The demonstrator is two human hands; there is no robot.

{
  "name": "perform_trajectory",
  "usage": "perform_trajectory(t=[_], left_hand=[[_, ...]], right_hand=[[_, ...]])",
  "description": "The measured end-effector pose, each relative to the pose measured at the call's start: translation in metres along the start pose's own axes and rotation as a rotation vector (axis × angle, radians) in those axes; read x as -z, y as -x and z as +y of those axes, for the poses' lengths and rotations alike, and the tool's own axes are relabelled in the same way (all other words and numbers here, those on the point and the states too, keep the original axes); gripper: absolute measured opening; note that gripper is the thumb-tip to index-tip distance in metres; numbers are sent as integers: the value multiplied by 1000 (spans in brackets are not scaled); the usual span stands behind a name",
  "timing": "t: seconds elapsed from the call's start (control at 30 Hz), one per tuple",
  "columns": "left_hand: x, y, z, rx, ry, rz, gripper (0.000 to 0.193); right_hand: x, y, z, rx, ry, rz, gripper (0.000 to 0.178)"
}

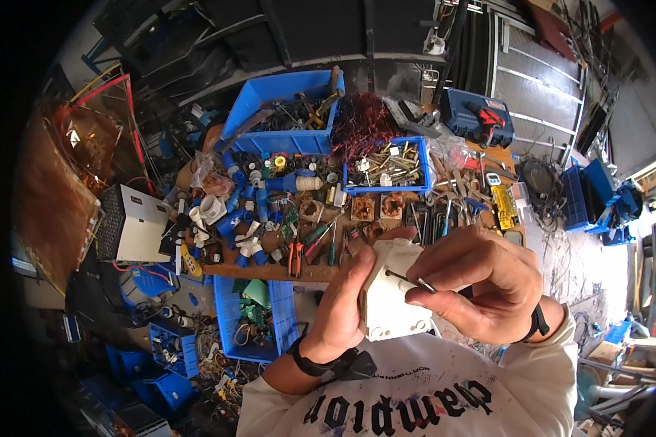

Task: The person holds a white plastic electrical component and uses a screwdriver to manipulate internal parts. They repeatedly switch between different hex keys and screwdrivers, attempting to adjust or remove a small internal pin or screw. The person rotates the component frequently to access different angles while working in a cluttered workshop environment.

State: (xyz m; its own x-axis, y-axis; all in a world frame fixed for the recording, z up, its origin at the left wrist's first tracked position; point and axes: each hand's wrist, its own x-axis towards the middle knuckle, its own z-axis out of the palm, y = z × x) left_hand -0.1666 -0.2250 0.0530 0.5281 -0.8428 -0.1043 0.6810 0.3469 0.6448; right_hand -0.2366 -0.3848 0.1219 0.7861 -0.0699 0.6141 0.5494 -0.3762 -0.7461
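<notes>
In front of my chest, my left hand (342, 302) grips a white plastic housing (386, 309) along its left side, thumb up the edge. The housing has small round holes near its lower corners. Between thumb and fingertips, my right hand (485, 280) pinches a thin dark metal rod (402, 277). One end of the rod meets a hole in the housing's upper face; the other end, bright metal, pokes out past my fingertips. Whether it is a long screw or a hex key I cannot tell. My right fingers partly cover the housing's right side.
Beyond my hands stands a cluttered wooden workbench (270, 271). On it are a blue tool bin (284, 138), a blue tray of bolts (388, 188), blue-and-white plugs (249, 251), pliers (294, 258) and screwdrivers (332, 253). A blue crate (229, 320) with circuit boards sits below the front edge.
</notes>
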Motion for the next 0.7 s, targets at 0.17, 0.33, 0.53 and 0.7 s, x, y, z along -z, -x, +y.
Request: perform_trajectory(t=[0.17, 0.33, 0.53, 0.7], left_hand=[[9, -6, -10, 17, -55, 111, 61], [75, 7, 3, -113, -13, 289, 60], [177, 80, 0, -140, -412, 740, 50], [209, 109, -16, 24, -72, 1083, 51]], right_hand=[[15, 6, 15, 76, 71, -25, 19], [94, 37, 71, -294, 138, 505, 13], [149, 175, 227, -1013, -73, 600, 14], [127, 299, 319, -1286, -128, 757, 15]])
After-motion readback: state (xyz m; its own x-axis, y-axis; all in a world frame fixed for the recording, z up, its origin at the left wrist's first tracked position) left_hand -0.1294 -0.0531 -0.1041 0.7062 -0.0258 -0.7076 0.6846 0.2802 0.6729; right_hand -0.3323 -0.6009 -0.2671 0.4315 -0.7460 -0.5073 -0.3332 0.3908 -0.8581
